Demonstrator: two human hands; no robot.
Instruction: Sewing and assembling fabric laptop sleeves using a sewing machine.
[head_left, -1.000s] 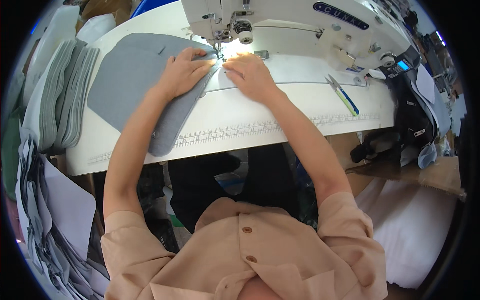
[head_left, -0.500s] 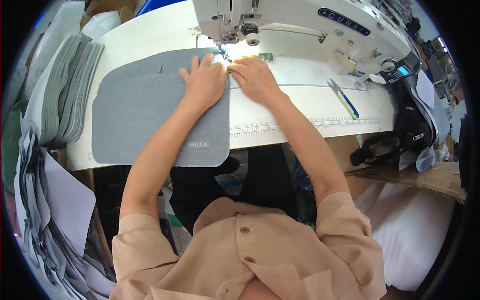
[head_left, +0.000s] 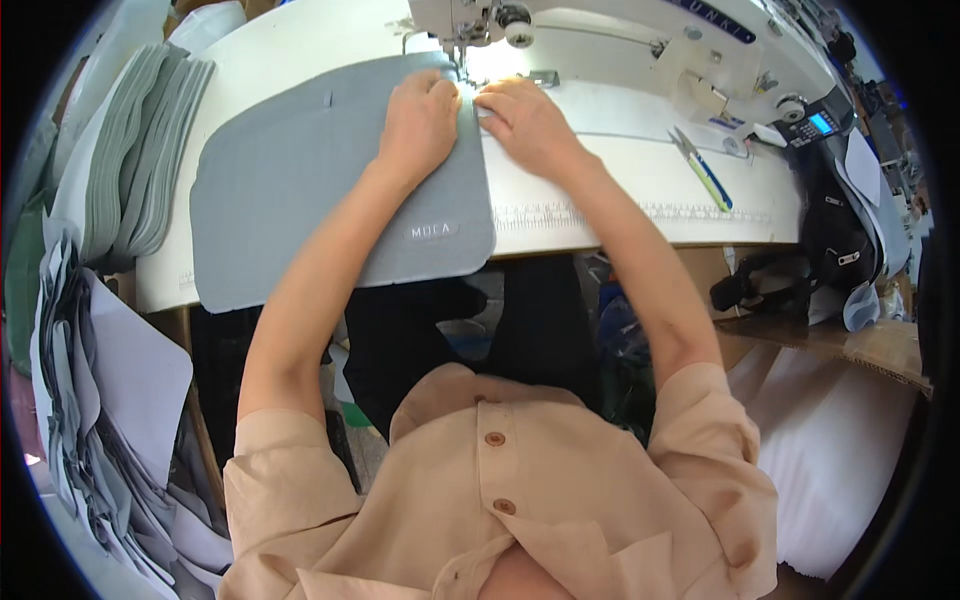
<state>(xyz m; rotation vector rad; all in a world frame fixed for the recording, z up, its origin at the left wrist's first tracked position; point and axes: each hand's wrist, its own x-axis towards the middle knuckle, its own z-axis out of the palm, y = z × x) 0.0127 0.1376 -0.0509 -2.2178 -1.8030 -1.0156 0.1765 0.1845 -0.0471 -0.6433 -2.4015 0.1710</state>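
Note:
A large grey fabric panel [head_left: 290,190] with rounded corners lies on the white sewing table, its far right corner under the needle and presser foot of a white sewing machine [head_left: 461,58]. My left hand [head_left: 420,125] rests on the panel just left of the needle, fingers bent and drawn together against the fabric. Right of the needle, my right hand [head_left: 528,122] has its thumb and fingertips closed at the panel's right edge. The fingertips of both hands are partly lost in the bright machine light.
Scissors with blue and green handles [head_left: 708,175] lie right of my right forearm. A printed ruler strip [head_left: 640,213] runs along the table's near edge. Stacked grey panels [head_left: 140,150] stand at the left, above hanging fabric pieces [head_left: 100,430]. A black bag [head_left: 835,235] sits at the right.
The panel has turned slightly counterclockwise, its near right corner swinging away from me and rightward. My left hand's spread fingers have drawn together. The whole view has shifted a little.

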